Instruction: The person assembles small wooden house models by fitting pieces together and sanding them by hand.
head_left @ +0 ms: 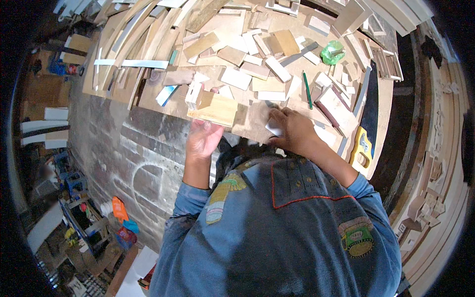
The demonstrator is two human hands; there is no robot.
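My left hand [203,137] grips a small wooden assembly [217,109] from below, at the near edge of the workbench. The piece has a flat yellowish board and a paler upright part at its left end. To its right, my right hand [296,129] is closed, with its fingers curled down over the bench edge. A pale sliver and a greyish smear show by those fingertips, too blurred to name. Apart from the right hand, a green pencil [307,90] lies on the bench beyond it. A handsaw with a yellow handle [362,150] lies farther right.
Wood offcuts [236,77] are scattered over the workbench [148,94]. Long strips [143,37] lie at the far left, and a crumpled green plastic bag [332,52] sits at the far right. Stacked timber [440,198] lines the right side. An orange bag [119,209] is at lower left.
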